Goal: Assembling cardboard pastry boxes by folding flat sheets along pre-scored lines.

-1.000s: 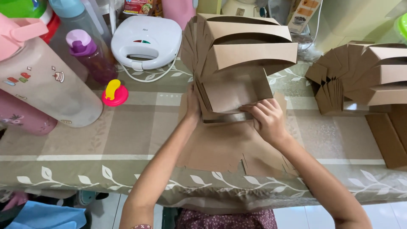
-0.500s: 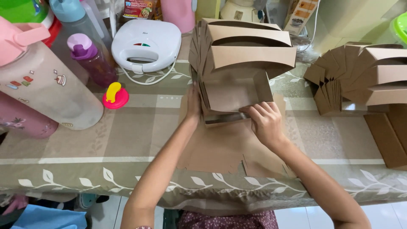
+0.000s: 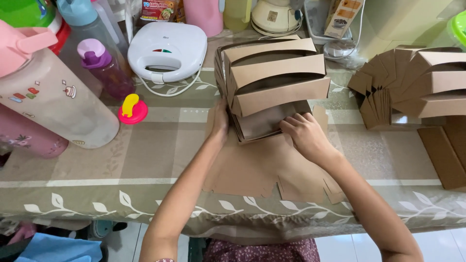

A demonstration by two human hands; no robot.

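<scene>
Head view only. Hands both on a half-folded brown cardboard box point(image 3: 264, 123) at table centre. Left hand point(image 3: 221, 121) lies against the box's left side, fingers curled round the edge, gripping it. Right hand point(image 3: 303, 136) has its fingers bent and pressing into the box's open front on the right; thumb hidden, so how firmly it grips cannot be told. Box sits on flat brown cardboard blanks point(image 3: 262, 167) spread toward the near table edge, and touches a leaning row of folded brown cardboard boxes point(image 3: 276, 73) just behind it. Second pile of folded brown boxes point(image 3: 417, 87) well to the right. White clamshell sandwich maker point(image 3: 167, 51) behind left. Clear bottle with purple cap point(image 3: 99, 68) beside it. Pink and yellow round lid point(image 3: 132, 110) lies on the olive leaf-patterned tablecloth point(image 3: 97, 170).
</scene>
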